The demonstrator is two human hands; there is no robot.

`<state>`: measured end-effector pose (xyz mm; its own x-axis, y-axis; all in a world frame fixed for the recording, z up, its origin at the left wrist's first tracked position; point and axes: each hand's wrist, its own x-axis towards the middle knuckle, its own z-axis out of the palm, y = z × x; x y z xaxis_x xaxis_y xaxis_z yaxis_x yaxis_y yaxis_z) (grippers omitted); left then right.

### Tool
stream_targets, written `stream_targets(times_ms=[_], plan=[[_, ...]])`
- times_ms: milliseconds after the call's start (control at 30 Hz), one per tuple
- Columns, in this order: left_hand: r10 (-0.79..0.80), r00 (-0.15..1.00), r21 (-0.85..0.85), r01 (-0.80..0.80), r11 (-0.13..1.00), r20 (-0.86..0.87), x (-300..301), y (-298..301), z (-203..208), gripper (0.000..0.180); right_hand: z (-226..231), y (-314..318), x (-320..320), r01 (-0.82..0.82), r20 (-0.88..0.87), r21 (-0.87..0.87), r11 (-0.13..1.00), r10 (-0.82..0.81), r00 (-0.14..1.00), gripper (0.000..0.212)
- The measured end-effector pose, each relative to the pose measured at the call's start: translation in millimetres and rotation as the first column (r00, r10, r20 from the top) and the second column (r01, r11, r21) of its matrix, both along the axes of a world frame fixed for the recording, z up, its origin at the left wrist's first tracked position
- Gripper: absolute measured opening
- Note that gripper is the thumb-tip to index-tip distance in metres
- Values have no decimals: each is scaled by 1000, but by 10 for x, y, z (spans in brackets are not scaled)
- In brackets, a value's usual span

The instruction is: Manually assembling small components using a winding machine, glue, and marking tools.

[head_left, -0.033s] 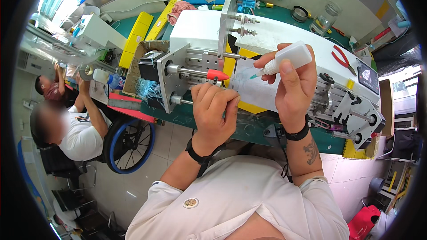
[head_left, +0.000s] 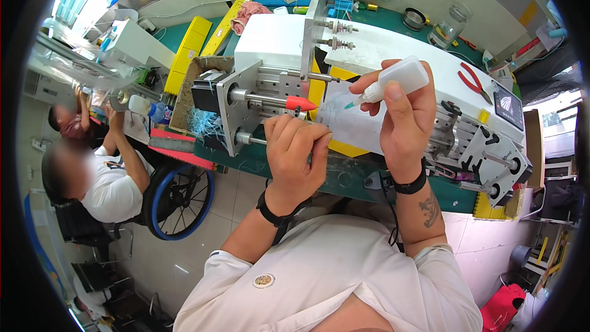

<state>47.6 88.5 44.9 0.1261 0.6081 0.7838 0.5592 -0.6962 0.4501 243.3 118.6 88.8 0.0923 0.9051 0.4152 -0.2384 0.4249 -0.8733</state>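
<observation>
In my right hand (head_left: 408,124) is a white squeeze bottle (head_left: 402,79), tilted with its thin teal tip pointing down to the left. The tip is over a white sheet (head_left: 362,124) on the machine, where fine bluish strands show. My left hand (head_left: 297,157) is closed in a pinch just below a red cone-shaped tip (head_left: 301,104) on a metal shaft. What its fingers hold, if anything, is too small or hidden to make out. Around both hands is a winding-type bench machine with a metal end plate (head_left: 232,110) and spring-loaded posts (head_left: 337,43).
Red-handled pliers (head_left: 472,81) lie on the white machine housing (head_left: 375,55), left of a small control screen (head_left: 509,109). A glass jar (head_left: 450,24) stands behind. Blue shavings fill a box (head_left: 206,124) at left. A co-worker (head_left: 117,187) sits beside a wheelchair wheel (head_left: 179,200).
The squeeze bottle and my right hand have shifted very slightly left. My left hand stays in place.
</observation>
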Motion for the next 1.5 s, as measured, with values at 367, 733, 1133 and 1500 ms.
stream_targets(times_ms=[367, 733, 1133, 1500], plan=[[147, 985, -357, -107, 928, 86, -333, -339, 186, 9, 143, -233, 126, -28, -93, 96, 995, 37, 995, 32], [333, 661, -732, 530, 428, 673, -270, -653, -182, 30, -314, -520, -113, -241, -33, -155, 958, 239, 971, 37], [346, 586, -666, 515, 539, 733, -413, -685, -277, 14, -426, -529, -157, -174, -26, -174, 969, 172, 985, 35], [-133, 961, -444, 232, 866, 244, -556, -698, -80, 11, -468, -508, -171, -153, -47, -142, 978, 147, 988, 35]])
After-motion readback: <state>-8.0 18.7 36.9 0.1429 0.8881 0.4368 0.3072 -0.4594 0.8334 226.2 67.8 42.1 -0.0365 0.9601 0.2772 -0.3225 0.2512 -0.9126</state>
